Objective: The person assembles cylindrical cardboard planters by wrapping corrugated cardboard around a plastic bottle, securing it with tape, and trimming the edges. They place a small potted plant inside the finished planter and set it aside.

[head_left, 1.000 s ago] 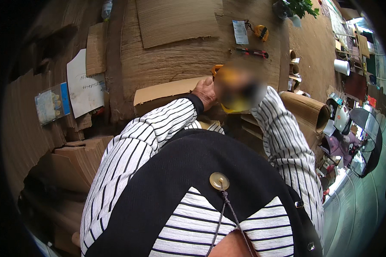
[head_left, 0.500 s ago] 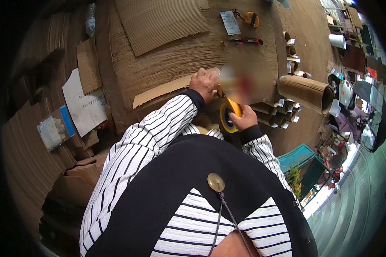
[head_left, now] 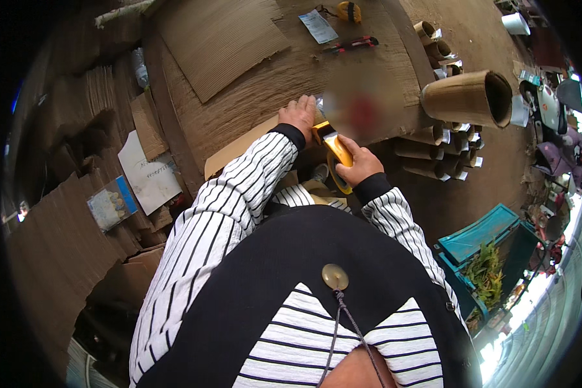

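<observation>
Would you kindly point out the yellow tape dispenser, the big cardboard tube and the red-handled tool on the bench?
yellow tape dispenser (head_left: 338,152), head view, on its yellow body.
big cardboard tube (head_left: 462,98), head view, on its side wall.
red-handled tool (head_left: 351,44), head view, mid handle.

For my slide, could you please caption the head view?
Right hand grips a yellow tape dispenser; left hand rests on corrugated cardboard.

Yellow tape dispenser (head_left: 335,155) glowing against the brown, ribbed corrugated cardboard sheets (head_left: 223,42). Sleeves (head_left: 239,194) in black-and-white stripes under a black apron (head_left: 304,258). Off to the side, a teal crate (head_left: 482,236) and tan cardboard tube (head_left: 462,97).
</observation>
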### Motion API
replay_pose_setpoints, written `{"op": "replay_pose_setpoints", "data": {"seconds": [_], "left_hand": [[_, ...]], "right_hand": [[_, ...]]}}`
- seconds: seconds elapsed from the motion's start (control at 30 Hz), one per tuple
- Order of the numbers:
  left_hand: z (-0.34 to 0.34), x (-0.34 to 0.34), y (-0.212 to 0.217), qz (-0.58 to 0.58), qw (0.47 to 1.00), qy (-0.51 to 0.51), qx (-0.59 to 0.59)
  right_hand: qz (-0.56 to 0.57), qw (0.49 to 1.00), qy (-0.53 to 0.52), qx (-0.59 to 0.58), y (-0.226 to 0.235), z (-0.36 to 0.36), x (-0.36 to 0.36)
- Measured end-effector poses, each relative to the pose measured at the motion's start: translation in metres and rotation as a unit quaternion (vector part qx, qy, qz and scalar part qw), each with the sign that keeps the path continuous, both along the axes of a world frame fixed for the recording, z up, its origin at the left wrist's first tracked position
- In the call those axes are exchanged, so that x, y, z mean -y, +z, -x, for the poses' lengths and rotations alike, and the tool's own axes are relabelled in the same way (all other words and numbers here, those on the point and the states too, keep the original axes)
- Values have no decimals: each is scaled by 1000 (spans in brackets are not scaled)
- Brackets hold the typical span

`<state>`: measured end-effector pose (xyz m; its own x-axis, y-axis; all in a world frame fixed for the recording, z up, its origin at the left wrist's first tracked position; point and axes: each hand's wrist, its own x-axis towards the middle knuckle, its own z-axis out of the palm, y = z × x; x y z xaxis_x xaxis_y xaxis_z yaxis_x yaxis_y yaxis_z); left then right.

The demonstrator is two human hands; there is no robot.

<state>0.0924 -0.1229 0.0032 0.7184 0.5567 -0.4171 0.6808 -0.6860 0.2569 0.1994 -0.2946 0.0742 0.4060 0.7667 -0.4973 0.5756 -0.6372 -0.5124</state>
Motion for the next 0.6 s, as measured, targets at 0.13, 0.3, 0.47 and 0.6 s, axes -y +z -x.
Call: {"op": "replay_pose_setpoints", "data": {"seconds": [0.13, 0.3, 0.47, 0.6], "left_hand": [[-2, 3, -22, -46, 998, 30, -4], [-5, 0, 9, 8, 999, 36, -35], [-11, -9, 9, 34, 998, 19, -58], [-2, -52, -38, 127, 992, -11, -6]], "right_hand": [[-73, 997, 18, 29, 39, 1, 24], [-123, 991, 34, 38, 49, -8, 98], [-98, 995, 26, 25, 17, -13, 136], [-44, 998, 32, 43, -41, -12, 102]]}}
